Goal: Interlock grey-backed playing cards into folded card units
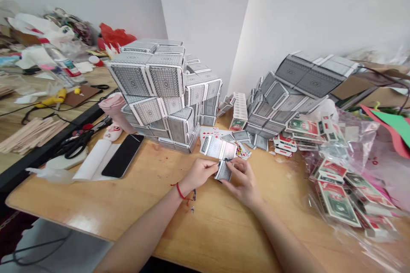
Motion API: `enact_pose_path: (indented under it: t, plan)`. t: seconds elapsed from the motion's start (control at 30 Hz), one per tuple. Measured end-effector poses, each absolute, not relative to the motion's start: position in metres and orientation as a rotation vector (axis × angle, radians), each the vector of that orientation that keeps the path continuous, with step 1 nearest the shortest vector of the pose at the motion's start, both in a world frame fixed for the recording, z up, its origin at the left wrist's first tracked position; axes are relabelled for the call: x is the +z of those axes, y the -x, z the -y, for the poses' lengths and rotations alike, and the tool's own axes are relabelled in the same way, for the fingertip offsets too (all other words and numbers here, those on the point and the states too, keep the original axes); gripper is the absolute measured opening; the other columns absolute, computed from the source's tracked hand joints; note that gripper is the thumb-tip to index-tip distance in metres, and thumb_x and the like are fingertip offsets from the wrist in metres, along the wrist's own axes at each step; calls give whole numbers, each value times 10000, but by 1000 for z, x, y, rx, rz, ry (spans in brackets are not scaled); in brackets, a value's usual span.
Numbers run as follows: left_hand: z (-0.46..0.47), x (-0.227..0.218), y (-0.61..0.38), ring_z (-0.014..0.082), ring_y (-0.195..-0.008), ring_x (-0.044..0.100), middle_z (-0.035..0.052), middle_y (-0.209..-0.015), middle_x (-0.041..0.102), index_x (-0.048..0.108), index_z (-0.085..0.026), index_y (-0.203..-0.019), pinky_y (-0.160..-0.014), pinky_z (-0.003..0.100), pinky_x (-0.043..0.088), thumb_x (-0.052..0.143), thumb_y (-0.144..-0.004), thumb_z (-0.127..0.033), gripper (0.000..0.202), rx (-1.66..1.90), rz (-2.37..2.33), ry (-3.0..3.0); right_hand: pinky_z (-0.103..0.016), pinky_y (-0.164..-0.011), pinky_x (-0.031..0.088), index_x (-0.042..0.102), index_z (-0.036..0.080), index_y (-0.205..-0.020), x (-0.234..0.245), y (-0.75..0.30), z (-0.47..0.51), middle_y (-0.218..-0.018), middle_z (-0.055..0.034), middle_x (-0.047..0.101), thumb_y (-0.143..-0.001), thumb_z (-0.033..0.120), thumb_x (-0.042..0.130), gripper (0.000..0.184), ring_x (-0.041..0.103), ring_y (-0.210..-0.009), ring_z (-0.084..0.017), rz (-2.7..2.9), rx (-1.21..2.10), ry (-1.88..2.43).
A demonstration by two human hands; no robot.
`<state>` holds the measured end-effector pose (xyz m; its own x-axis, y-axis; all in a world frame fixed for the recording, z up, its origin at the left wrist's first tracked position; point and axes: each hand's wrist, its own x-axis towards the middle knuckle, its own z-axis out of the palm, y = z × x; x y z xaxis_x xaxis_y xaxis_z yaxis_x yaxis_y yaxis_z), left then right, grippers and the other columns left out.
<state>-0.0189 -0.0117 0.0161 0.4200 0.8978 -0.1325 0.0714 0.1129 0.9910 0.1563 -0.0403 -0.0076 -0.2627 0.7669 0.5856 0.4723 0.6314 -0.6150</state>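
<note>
My left hand (pixel 205 173), with a red string bracelet at the wrist, pinches the left edge of a grey-backed playing card (pixel 223 171). On the card's other side, my right hand (pixel 242 179) grips it with thumb and fingers. Just beyond the fingers lie joined grey-backed playing cards (pixel 213 146), touching or very near the held one; I cannot tell if they are one piece. Some loose cards, face up (pixel 244 152) and face down (pixel 242 136), lie behind. A tall stack of card-covered blocks (pixel 165 76) rises at the left, another stack (pixel 285 93) at the right.
Card boxes (pixel 338 202) lie in plastic at the right. A row of boxes (pixel 239 110) stands between the stacks. To the left are a phone (pixel 123 155), white paper roll (pixel 92 157), black scissors (pixel 77 142), pink roll (pixel 117 110), and a glue gun (pixel 53 98) farther off.
</note>
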Motion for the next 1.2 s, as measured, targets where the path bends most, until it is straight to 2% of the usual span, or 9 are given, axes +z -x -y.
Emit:
enact_pose_path:
  t: [0.07, 0.17, 0.27, 0.5, 0.67, 0.8, 0.97, 1.07, 1.2]
  plan:
    - [11, 17, 18, 83, -524, 396, -22, -524, 448, 533, -103, -529, -521, 209, 341, 541, -719, -341, 305, 778, -957, -1222, -380, -768, 494, 486, 246, -1188, -7, -156, 41, -1091, -112, 406, -699, 214, 643, 514, 507, -976, -236, 1918, 412, 984]
    - [11, 19, 17, 99, -553, 462, -3, -591, 549, 622, -107, -673, -544, 219, 387, 585, -690, -323, 220, 795, -932, -1104, -384, -777, 488, 486, 245, -1190, -5, -155, 42, -1076, -110, 410, -697, 217, 646, 519, 493, -985, -238, 1920, 424, 997]
    - [12, 20, 17, 110, -581, 499, 16, -656, 607, 658, -118, -775, -555, 222, 406, 596, -685, -309, 220, 817, -944, -1089, -374, -777, 487, 487, 243, -1194, -5, -155, 42, -1060, -108, 418, -695, 219, 647, 524, 483, -990, -236, 1927, 434, 998]
    - [12, 18, 18, 134, -583, 502, 20, -600, 610, 668, -109, -642, -542, 228, 389, 565, -696, -330, 250, 903, -1073, -1298, -384, -800, 481, 515, 265, -1169, -9, -154, 42, -1071, -101, 432, -692, 251, 653, 497, 488, -1008, -244, 1884, 523, 1012]
    - [12, 18, 17, 144, -613, 501, 29, -623, 610, 662, -116, -672, -554, 229, 379, 535, -717, -353, 273, 1027, -1135, -1397, -347, -713, 516, 473, 265, -1162, -9, -148, 40, -1106, -93, 476, -696, 318, 646, 500, 574, -855, -189, 1411, 938, 1070]
    - [16, 16, 14, 117, -547, 444, 10, -560, 544, 619, -124, -620, -510, 218, 332, 485, -754, -361, 304, 1008, -1142, -1493, -336, -691, 497, 591, 176, -961, -7, -146, 36, -895, -79, 630, -742, 391, 573, 307, 599, -775, -197, 1259, 1254, 1139]
    - [22, 17, 13, 104, -508, 381, -13, -497, 438, 545, -142, -544, -502, 218, 292, 444, -786, -356, 338, 937, -1146, -1644, -322, -697, 467, 614, 158, -841, -7, -147, 36, -814, -71, 665, -705, 416, 600, 292, 596, -781, -209, 1177, 1203, 1220]
    - [24, 21, 13, 114, -524, 396, -3, -511, 446, 549, -146, -565, -524, 225, 311, 433, -794, -339, 321, 920, -1135, -1687, -290, -610, 458, 597, 156, -747, -7, -148, 37, -737, -57, 661, -675, 422, 625, 277, 586, -664, -180, 1132, 1190, 1256]
    - [29, 29, 10, 143, -653, 492, 31, -689, 567, 588, -150, -760, -615, 233, 361, 421, -803, -272, 211, 933, -1073, -1753, -267, -560, 440, 570, 159, -679, -5, -148, 37, -664, -41, 643, -666, 407, 634, 257, 560, -592, -159, 1107, 1161, 1276]
